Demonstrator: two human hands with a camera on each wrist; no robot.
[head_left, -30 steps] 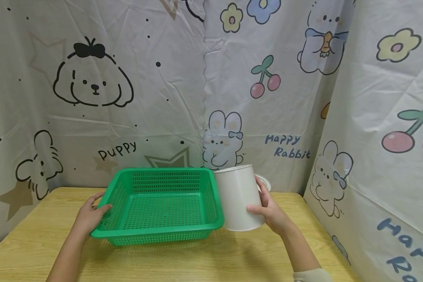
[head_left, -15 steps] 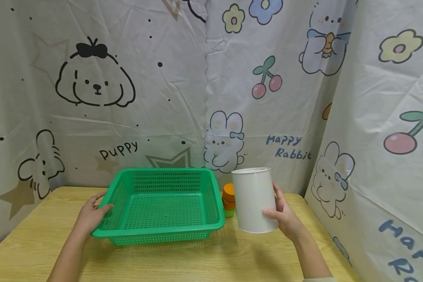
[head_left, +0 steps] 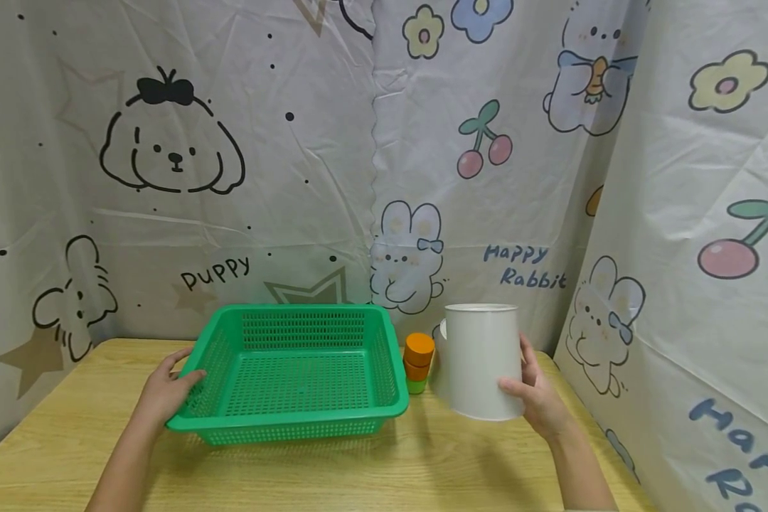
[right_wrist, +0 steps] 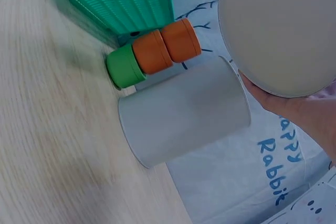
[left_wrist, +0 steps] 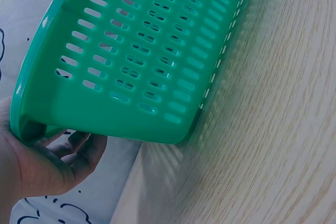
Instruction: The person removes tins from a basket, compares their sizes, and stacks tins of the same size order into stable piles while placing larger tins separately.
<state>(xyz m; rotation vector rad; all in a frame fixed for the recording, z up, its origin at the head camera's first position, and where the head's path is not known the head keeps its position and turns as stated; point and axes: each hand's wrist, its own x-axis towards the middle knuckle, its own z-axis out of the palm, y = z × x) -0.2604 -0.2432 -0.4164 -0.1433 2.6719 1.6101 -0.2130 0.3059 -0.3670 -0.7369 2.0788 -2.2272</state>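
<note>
My left hand [head_left: 169, 390] grips the left rim of a green plastic basket [head_left: 288, 414], thumb over the edge and fingers beneath it in the left wrist view. The basket's perforated floor shows in the head view, with nothing lying on it. My right hand [head_left: 542, 400] holds a white cylindrical canister [head_left: 483, 363] by its right side, thumb in front. Its round bottom faces the right wrist camera, raised off the table. Behind it stands a second white canister [right_wrist: 184, 111], mostly hidden in the head view.
Between basket and canisters stands a stack of small round pieces: an orange one [right_wrist: 181, 40] on top, another orange one [right_wrist: 152, 52] below, and a green one [right_wrist: 125, 66] at the base. They rest on the wooden table [head_left: 294, 476], before a printed cloth backdrop [head_left: 307, 156].
My right hand has carried the white canister rightward, away from the basket, and it stands straighter. The orange and green stack has come into sight. My left hand keeps its place on the basket.
</note>
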